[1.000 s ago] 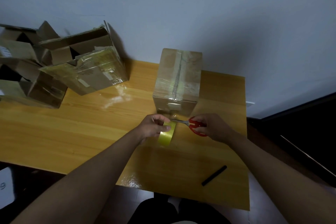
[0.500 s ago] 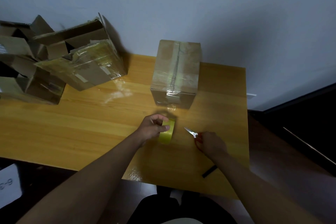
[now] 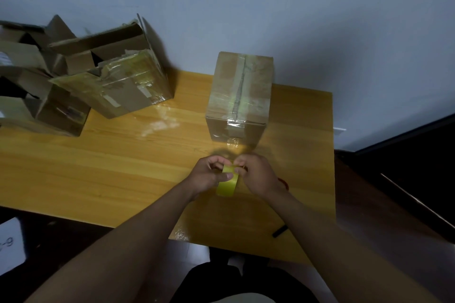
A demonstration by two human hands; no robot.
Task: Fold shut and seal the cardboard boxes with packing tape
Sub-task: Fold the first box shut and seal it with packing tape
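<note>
One cardboard box point(image 3: 240, 96) stands closed on the wooden table point(image 3: 98, 167), tape running along its top seam and down its near face, so it looks sealed. The left hand point(image 3: 209, 176) grips the yellow tape roll point(image 3: 227, 181) while the right hand point(image 3: 256, 174) pinches at its upper edge, probably picking the free end. To the left, the open boxes point(image 3: 98, 76) remain unfolded and untaped.

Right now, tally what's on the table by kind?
Cardboard boxes: 3 (sealed box, open box, open box at left edge)
Tape roll: 1, gripped by left hand, right hand at its top
Black marker-like stick: 1
Scissors: red handle barely visible, 1
Total: 6
</note>
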